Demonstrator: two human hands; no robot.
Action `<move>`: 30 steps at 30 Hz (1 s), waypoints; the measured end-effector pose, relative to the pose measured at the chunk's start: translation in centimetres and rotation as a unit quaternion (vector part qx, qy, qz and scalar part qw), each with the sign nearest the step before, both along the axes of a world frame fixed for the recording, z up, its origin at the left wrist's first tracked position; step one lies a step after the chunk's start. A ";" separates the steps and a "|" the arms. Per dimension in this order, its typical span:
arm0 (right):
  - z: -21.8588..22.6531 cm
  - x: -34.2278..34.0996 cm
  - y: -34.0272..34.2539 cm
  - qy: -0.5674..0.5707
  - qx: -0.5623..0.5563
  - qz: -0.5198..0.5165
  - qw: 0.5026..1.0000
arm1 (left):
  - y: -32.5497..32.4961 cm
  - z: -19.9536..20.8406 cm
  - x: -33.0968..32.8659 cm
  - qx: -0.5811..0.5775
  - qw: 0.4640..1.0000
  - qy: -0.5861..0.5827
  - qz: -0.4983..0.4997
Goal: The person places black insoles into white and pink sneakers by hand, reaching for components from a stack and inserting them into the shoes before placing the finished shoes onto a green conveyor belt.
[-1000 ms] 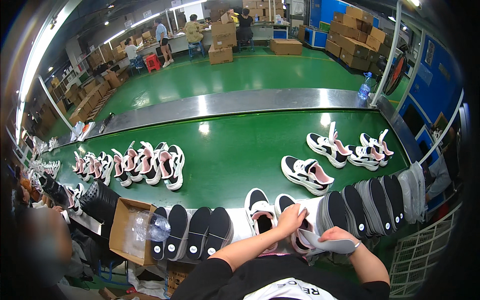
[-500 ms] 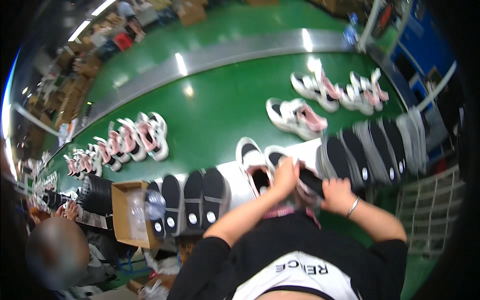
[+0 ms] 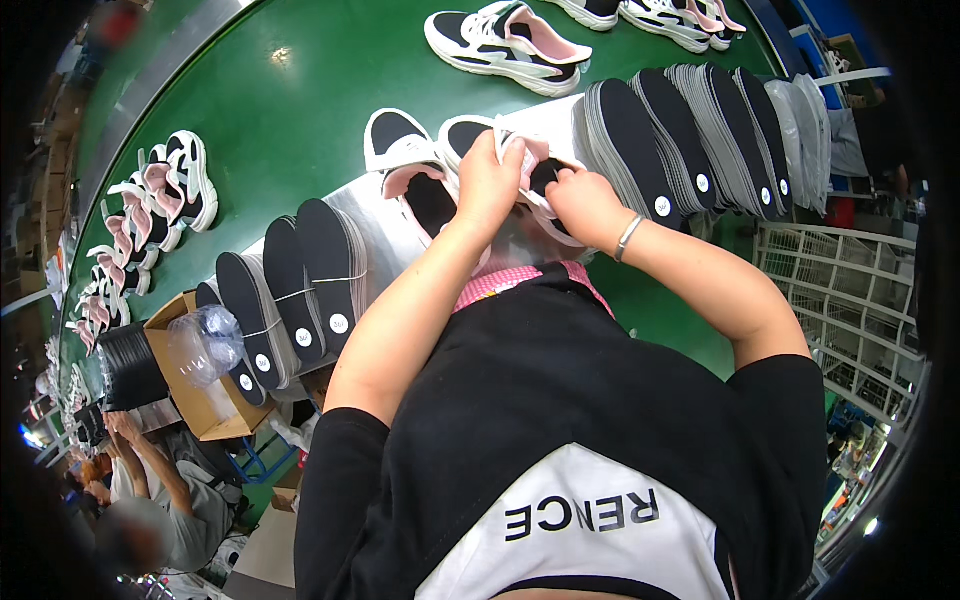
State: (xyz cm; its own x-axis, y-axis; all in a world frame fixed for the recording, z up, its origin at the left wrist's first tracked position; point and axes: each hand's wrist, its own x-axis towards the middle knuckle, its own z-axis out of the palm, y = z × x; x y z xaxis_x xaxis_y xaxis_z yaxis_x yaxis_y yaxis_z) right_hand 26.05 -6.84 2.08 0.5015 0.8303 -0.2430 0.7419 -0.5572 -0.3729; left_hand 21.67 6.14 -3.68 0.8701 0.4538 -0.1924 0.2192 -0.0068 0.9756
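My left hand (image 3: 488, 185) grips the tongue and upper of a white, black and pink sneaker (image 3: 464, 138), toe pointing away from me. Closed fingers of my right hand (image 3: 590, 208) reach into its heel opening, on a black insole (image 3: 545, 174) that lies mostly inside; the fingertips are partly hidden. Just left of it, touching or nearly so, stands a matching sneaker (image 3: 392, 138) with a black footbed showing. To the right of my hands, stacks of black-topped grey insoles (image 3: 625, 140) lean in a row. More insole stacks (image 3: 335, 265), some banded, stand at left.
Several finished-looking sneakers (image 3: 505, 48) stand on the green table (image 3: 310, 110) beyond my hands, and a row of others (image 3: 180, 185) at left. A cardboard box (image 3: 205, 400) holds clear plastic. At right is a white wire rack (image 3: 850, 290). A co-worker (image 3: 190, 510) sits at lower left.
The black insole has gone further into the sneaker, and my right hand has followed it to the opening. My left hand now grips the tongue area. The view has tilted down toward me.
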 end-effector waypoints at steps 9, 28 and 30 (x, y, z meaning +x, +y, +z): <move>-1.0 2.0 0.9 0.037 -0.163 0.052 0.984 | -0.6 2.0 0.3 0.056 0.998 -0.013 -0.007; -0.7 3.1 0.1 0.027 -0.272 0.130 0.953 | -0.7 1.1 0.7 0.072 0.997 -0.002 -0.020; 1.7 2.9 0.1 0.027 -0.308 0.171 0.936 | -0.7 0.3 0.6 0.107 0.994 -0.020 0.005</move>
State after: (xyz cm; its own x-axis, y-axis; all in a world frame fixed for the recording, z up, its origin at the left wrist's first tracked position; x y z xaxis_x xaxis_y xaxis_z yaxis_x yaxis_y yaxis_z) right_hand 28.99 -6.76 3.80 0.2049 0.6345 -0.7453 0.9056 -0.4117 -0.1015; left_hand 22.30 5.47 -3.33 0.8699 0.4900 -0.0564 0.1824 -0.2132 0.9598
